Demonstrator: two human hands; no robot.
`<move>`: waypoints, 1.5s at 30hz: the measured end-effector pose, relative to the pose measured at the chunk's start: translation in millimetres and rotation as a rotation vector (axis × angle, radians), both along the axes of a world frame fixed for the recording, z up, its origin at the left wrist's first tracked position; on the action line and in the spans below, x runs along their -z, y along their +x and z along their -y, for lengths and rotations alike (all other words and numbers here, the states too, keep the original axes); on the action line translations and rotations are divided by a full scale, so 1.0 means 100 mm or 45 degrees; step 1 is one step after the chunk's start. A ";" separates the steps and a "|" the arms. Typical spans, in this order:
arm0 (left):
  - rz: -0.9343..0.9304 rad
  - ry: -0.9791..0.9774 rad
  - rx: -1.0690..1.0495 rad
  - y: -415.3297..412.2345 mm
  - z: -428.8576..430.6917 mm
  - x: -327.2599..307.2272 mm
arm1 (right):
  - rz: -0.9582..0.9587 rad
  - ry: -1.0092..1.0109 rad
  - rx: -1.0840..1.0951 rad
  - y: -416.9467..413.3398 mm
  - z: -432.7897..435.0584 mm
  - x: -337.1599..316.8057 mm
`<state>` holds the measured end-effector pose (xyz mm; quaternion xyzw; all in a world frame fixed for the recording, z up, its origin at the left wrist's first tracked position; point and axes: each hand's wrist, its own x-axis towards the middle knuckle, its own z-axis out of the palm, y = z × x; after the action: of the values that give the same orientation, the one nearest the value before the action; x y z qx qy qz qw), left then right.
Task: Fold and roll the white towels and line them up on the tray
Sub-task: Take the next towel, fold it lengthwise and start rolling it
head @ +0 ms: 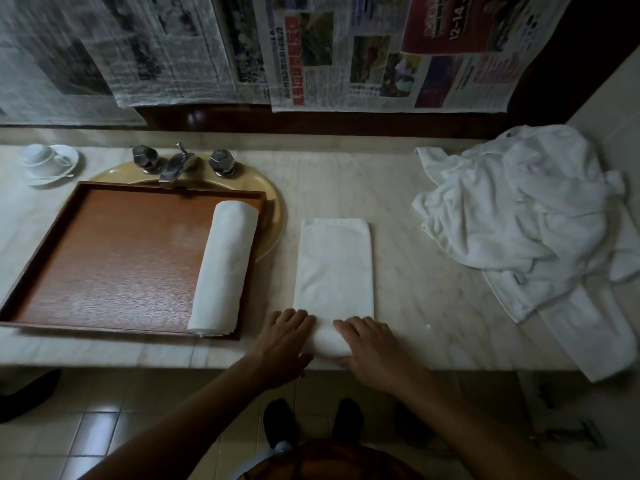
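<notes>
A folded towel (334, 265) lies lengthwise on the pale desk (422, 244), just right of the wooden tray (104, 258). Its near end is rolled up at the desk's front edge. The left hand (287, 341) and right hand (369, 348) grip that roll from either side, fingers curved over its top and the left thumb tucked behind it. One rolled towel (225, 268) lies along the tray's right side. A heap of white towels (519, 209) sits well apart, at the right.
</notes>
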<state>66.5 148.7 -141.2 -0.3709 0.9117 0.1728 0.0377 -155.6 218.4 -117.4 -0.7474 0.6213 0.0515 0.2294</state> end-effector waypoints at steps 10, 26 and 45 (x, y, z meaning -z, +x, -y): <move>-0.269 0.353 -0.128 0.30 -0.16 0.02 | 0.316 0.251 0.245 -0.17 -0.02 -0.12; -0.149 0.674 -0.585 -0.03 0.24 -0.15 | 0.002 -0.437 0.223 0.33 -0.40 -0.01; -0.060 0.044 -0.041 -0.15 0.36 -0.04 | -0.160 -0.285 0.229 0.13 0.28 0.12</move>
<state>51.7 112.6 -137.2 -0.3808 0.9031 0.1978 0.0197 -142.9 190.5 -129.4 -0.7049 0.7008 0.0077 0.1090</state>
